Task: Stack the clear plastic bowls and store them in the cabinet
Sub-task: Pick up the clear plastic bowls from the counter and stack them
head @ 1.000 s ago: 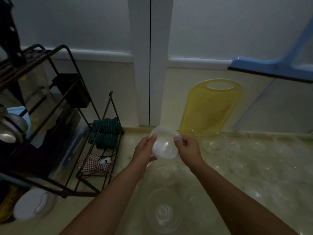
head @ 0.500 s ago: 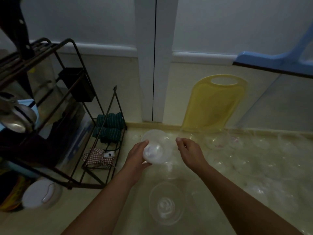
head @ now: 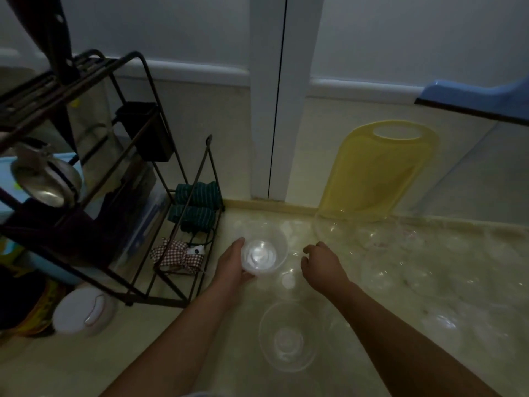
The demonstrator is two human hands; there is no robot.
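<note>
My left hand (head: pixel 232 266) grips a clear plastic bowl (head: pixel 264 251) by its left rim, low over the counter. My right hand (head: pixel 322 263) hovers to the bowl's right with loosely curled fingers, holding nothing. Another clear bowl (head: pixel 289 336) sits upright on the counter between my forearms. Several more clear bowls (head: pixel 375 247) lie scattered over the glossy counter to the right, hard to tell apart in the dim light.
A black wire rack (head: pixel 160 224) stands at the left with green rolled cloths (head: pixel 197 204), a checked cloth (head: pixel 179 255) and a metal pot (head: pixel 45 179). A yellow cutting board (head: pixel 375 173) leans on the back wall. A white lid (head: pixel 83 313) lies at lower left.
My right hand has let go of the bowl and drawn off to the right. My left hand has carried the bowl down and to the left.
</note>
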